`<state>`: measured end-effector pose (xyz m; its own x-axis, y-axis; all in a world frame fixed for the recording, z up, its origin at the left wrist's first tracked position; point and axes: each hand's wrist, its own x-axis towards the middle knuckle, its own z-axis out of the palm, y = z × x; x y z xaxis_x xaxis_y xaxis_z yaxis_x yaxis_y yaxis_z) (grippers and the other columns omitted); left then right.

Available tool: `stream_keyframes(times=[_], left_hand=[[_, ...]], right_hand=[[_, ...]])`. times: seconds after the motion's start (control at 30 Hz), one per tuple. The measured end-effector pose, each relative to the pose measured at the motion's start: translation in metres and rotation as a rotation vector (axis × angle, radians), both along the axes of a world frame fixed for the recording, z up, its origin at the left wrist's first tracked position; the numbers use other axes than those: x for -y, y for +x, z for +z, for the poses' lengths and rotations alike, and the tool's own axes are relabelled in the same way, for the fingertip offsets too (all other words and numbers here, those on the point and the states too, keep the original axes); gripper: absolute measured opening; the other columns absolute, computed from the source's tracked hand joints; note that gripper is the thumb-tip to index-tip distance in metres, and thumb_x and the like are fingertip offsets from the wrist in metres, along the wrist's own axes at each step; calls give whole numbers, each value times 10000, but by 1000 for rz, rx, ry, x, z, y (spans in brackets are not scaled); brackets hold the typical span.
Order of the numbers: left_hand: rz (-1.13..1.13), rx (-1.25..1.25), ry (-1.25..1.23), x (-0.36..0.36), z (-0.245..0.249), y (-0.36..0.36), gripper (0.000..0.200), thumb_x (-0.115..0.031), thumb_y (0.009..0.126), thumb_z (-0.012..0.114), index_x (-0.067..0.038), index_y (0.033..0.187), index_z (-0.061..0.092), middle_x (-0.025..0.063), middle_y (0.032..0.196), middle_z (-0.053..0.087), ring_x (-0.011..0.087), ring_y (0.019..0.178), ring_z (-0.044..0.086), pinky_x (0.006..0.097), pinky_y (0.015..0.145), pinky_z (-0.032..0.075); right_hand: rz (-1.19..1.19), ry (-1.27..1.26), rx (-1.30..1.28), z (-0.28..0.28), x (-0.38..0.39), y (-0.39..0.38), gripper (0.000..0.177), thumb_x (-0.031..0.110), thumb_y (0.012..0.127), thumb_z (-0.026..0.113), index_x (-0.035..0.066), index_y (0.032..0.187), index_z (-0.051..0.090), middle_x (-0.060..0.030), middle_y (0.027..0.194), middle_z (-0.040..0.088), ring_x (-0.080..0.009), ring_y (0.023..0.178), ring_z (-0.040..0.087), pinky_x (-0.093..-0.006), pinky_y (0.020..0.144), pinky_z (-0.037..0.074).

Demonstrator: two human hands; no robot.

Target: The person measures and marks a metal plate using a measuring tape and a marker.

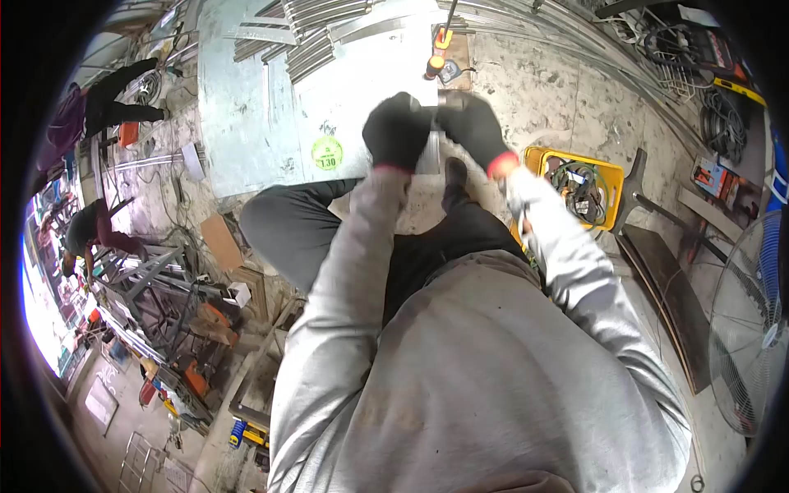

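Observation:
My left hand (pixel 399 131), in a black glove with a red cuff, is closed and raised over the bright metal sheet (pixel 246 123). Close beside it, my right hand (pixel 474 129) is closed too, in a matching glove. Between the two hands shows a small grey metal piece (pixel 433 117), gripped from both sides; glare and the gloves hide most of its shape. Just beyond the hands lies a tool with an orange and yellow handle (pixel 436 64). A round green sticker (pixel 327 154) marks the sheet near my left hand.
Several metal strips (pixel 308 41) lie at the sheet's far end. A yellow crate (pixel 612 185) of cables and tools stands at right, near a dark board (pixel 670 304) and a fan (pixel 748 329). Two other people (pixel 99 230) (pixel 107 107) are at left among metal frames.

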<state>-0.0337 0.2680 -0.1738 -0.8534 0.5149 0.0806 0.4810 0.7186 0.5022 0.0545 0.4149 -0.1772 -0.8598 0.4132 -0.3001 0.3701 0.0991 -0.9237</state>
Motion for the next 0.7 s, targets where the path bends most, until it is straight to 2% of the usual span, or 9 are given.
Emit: stream_keyframes(times=[0.1,0.13,0.17,0.23,0.33,0.43,0.5,0.63,0.7], left_hand=[[18,37,-81,44,22,66,295,-363,926,676,-86,830,711,168,842,725,389,827,721,506,737,569],[11,93,-90,52,36,81,264,-334,935,681,-89,840,697,161,817,709,393,809,710,507,723,561],[12,97,-93,48,41,78,264,-334,935,681,-89,840,697,161,817,709,393,809,710,507,723,561],[83,188,-145,43,49,79,246,-309,934,686,-87,826,685,160,808,698,392,792,703,503,709,557],[65,147,-45,16,40,39,290,-363,895,722,-107,766,677,163,761,686,402,763,698,517,661,533],[-45,-78,53,-5,-13,-13,294,-358,829,738,-94,718,673,168,771,699,412,746,676,500,651,542],[95,141,48,-29,22,-31,254,-335,820,725,-102,730,677,166,790,701,398,779,684,490,659,544],[4,18,76,-4,15,-4,254,-336,856,696,-103,754,686,164,812,709,392,777,690,494,676,553],[-134,-23,-154,35,-4,35,264,-342,919,682,-112,793,714,137,880,738,371,815,716,516,728,573]], right_hand=[[-31,-88,296,12,42,57,271,308,911,783,48,949,715,-143,768,705,-238,734,680,-392,715,539],[125,34,143,28,52,78,172,206,941,766,76,892,665,3,751,627,-109,694,585,-306,637,484],[-13,170,30,15,66,74,129,153,958,732,86,879,655,11,750,609,-110,677,586,-313,608,482],[-116,-300,197,23,58,72,103,116,957,715,74,884,656,9,759,620,-92,673,585,-311,600,483],[-157,26,239,7,38,31,146,126,943,739,61,843,655,5,714,627,-56,692,573,-272,606,487],[-168,-21,-69,-15,8,-9,141,175,922,755,53,867,710,-13,728,688,-109,647,617,-292,606,492],[-63,318,-151,-14,-9,-31,237,284,870,718,49,888,738,-193,816,725,-365,762,701,-451,715,542],[7,62,32,1,-1,-7,230,255,864,691,29,878,731,-215,827,725,-359,756,700,-449,735,544],[33,90,193,22,26,34,307,341,856,761,40,898,727,-191,869,734,-340,793,712,-440,749,547]])
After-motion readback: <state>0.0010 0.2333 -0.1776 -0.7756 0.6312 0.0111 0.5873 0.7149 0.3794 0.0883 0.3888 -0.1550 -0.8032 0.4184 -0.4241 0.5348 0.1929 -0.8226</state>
